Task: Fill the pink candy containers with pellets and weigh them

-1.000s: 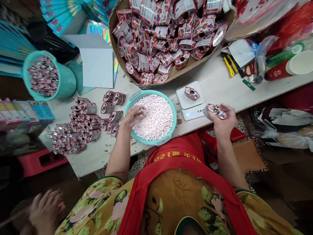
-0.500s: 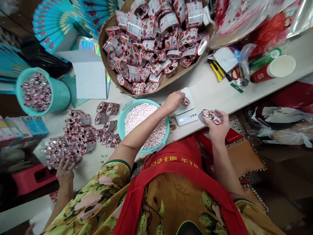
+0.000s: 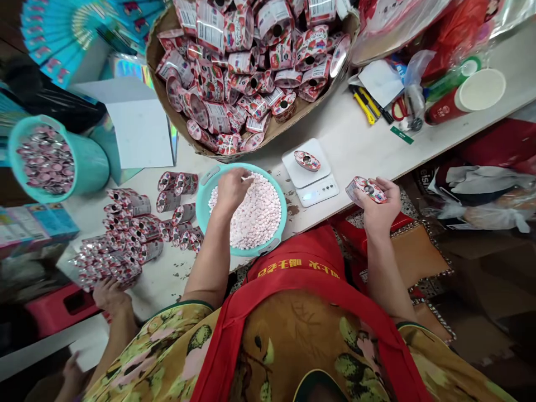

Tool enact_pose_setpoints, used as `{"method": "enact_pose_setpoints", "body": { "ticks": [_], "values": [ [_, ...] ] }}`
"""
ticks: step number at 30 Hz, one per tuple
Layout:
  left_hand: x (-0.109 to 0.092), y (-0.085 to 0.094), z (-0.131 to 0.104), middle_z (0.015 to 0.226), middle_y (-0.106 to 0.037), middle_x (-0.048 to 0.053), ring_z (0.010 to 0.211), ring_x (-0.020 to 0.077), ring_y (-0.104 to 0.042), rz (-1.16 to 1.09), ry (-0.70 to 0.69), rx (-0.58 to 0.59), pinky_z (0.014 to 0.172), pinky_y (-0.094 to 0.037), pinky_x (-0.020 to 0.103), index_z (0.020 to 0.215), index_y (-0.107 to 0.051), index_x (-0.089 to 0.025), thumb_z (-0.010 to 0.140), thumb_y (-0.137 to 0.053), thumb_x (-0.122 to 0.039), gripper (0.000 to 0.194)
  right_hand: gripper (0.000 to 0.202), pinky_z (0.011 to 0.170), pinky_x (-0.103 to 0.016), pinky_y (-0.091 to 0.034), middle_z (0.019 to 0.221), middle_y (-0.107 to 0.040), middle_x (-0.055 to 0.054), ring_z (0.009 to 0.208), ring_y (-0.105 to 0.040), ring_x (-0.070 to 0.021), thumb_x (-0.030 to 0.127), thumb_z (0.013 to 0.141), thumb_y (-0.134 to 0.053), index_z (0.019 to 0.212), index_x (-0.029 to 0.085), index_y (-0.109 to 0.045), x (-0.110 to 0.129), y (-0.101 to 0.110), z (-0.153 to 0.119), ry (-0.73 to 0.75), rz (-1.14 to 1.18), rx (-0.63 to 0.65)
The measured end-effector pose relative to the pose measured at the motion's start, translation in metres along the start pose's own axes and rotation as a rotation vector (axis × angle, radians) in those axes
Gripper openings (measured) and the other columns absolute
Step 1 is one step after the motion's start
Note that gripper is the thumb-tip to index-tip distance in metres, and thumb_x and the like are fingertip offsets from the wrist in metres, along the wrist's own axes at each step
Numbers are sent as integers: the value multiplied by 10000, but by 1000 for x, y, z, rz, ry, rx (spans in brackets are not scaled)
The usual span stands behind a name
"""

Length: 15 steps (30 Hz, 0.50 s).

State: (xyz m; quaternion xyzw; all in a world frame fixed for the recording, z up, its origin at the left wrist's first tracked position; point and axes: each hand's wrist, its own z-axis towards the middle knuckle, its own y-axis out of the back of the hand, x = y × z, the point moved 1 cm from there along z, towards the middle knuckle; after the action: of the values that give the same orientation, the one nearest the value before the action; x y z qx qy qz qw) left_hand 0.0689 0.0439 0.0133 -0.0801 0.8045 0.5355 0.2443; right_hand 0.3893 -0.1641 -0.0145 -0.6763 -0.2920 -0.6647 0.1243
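My left hand [image 3: 231, 192] is over the turquoise basin [image 3: 200, 215] of small pale pink tablets [image 3: 257, 215]. Its fingertips are pinched together; what they hold, if anything, is too small to make out. Out to the right, my right hand [image 3: 381, 206] grips a small printed candy packet [image 3: 368, 190], with the thumb on its face. Between the hands stands a white digital scale [image 3: 320, 190] with a lit display. One similar red-and-white packet [image 3: 307, 161] lies on its plate, touched by neither hand.
Behind the scale is a cardboard box [image 3: 184, 131] heaped with packets. Several packets [image 3: 134, 223] stand at left, where a co-worker's hand [image 3: 111, 295] touches them. A turquoise bucket [image 3: 90, 167] holds more pieces. Yellow cutters [image 3: 364, 106] and a red cup [image 3: 446, 106] lie at right.
My left hand has moved left from the packet on the scale to the tablets in the basin, letting go of that packet. My right hand still holds its packet. The view has shifted slightly.
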Motion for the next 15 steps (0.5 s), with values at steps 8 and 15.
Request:
{"method": "enact_pose_setpoints", "body": {
  "ticks": [8, 15],
  "values": [
    [48, -17, -30, 750, -686, 62, 705, 200, -577, 12, 14, 168, 703, -388, 319, 702, -664, -193, 701, -571, -182, 94, 625, 1040, -543, -539, 1073, -680, -57, 1050, -682, -253, 303, 573, -881, 1123, 191, -606, 4, -18, -2, 38, -12, 47],
    [52, -6, -41, 635, -618, 12, 589, 135, -557, -630, 188, 108, 623, -444, 280, 722, -664, -159, 684, -696, -301, 151, 637, 1026, -539, -550, 1075, -691, -54, 1032, -690, -250, 353, 555, -895, 1100, 201, -602, -1, -23, -4, 21, -17, 56]
  ]
}}
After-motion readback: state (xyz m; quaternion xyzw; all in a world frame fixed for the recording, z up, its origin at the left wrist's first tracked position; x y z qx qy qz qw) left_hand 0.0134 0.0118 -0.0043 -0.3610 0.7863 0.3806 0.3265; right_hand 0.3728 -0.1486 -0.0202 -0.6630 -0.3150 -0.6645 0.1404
